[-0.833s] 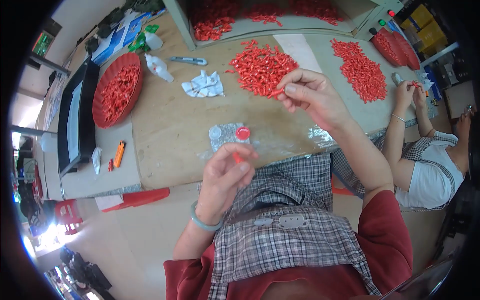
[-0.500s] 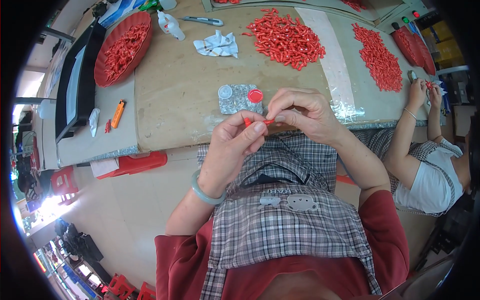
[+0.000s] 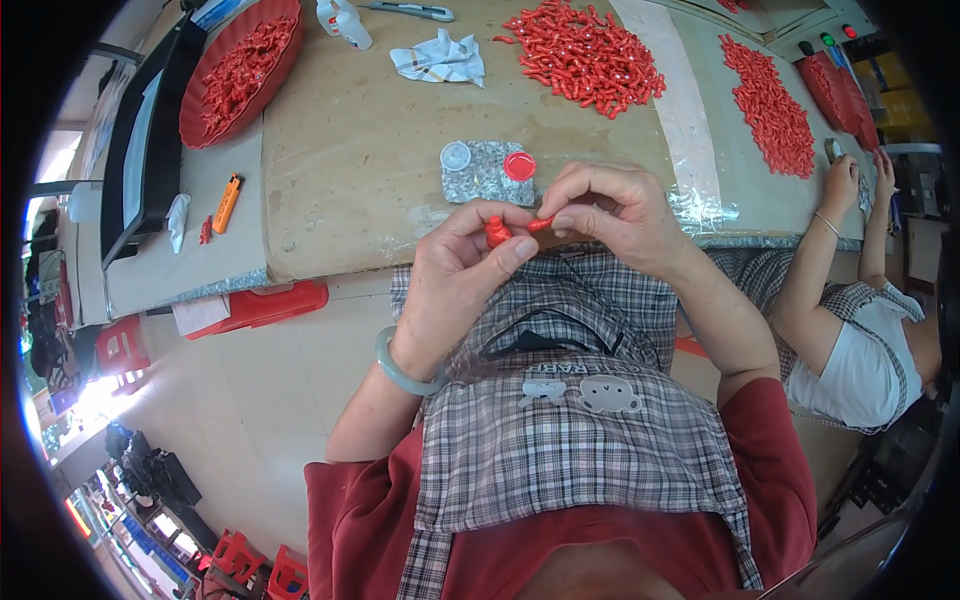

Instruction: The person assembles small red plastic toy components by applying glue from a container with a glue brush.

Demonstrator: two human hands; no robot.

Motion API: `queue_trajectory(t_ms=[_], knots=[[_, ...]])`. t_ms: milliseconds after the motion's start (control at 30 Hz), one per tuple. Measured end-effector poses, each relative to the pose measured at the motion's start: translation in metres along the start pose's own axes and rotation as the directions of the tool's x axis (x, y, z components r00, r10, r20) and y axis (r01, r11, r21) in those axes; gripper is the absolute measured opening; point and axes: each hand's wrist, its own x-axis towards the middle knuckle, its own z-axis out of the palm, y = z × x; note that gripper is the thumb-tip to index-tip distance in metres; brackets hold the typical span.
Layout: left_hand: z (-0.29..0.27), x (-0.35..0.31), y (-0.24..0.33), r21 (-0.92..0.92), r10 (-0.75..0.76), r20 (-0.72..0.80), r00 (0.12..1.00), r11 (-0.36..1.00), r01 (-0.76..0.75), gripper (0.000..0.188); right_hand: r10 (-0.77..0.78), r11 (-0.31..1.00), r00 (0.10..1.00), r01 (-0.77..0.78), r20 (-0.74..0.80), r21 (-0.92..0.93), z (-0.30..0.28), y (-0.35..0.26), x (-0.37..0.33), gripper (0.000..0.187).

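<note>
My left hand (image 3: 452,268) holds a small glossy red piece with a rounded knob on top (image 3: 497,232) between thumb and fingers. Close beside it, my right hand (image 3: 622,212) pinches a slimmer red piece (image 3: 540,223) by its end. Whether the two pieces touch is too small to tell. Just beyond my hands, a speckled grey stone slab (image 3: 487,186) bears a small white round cap (image 3: 455,156) and a red round cap (image 3: 519,166).
A heap of red pieces (image 3: 588,58) lies at the back; another pile (image 3: 768,108) is further right. A red dish (image 3: 285,70), black tray (image 3: 120,150), orange lighter (image 3: 228,203), crumpled cloth (image 3: 440,60) and utility knife (image 3: 410,11) surround them. A co-worker's arm (image 3: 815,230) is at right.
My hands have drawn slightly apart, and more of the knobbed red piece shows in my left hand. The whole tabletop sits higher in view. The co-worker's hands have shifted.
</note>
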Motion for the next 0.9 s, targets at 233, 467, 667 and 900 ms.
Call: queue_trajectory(t_ms=[233, 467, 667, 900], knots=[[-0.02, -0.001, 0.002, -0.202, -0.081, 0.042, 0.996, 0.975, 0.088, 0.029, 0.295, 0.93, 0.956, -0.289, 0.009, 0.228, -0.013, 0.01, 0.01, 0.011], [-0.026, -0.003, -0.005, -0.128, -0.058, 0.02, 0.998, 0.99, 0.06, 0.026, 0.412, 0.91, 0.91, -0.414, 0.037, 0.036, -0.023, 0.009, 0.031, 0.012], [-0.032, -0.003, -0.008, -0.071, -0.042, -0.009, 0.999, 0.997, 0.041, 0.024, 0.453, 0.859, 0.889, -0.417, 0.063, -0.298, -0.027, -0.006, 0.058, 0.011], [-0.037, -0.003, -0.012, -0.037, 0.0, 0.008, 1.0, 0.999, 0.0, 0.023, 0.375, 0.67, 0.912, -0.144, 0.164, -0.729, -0.02, -0.019, 0.081, 0.012]])
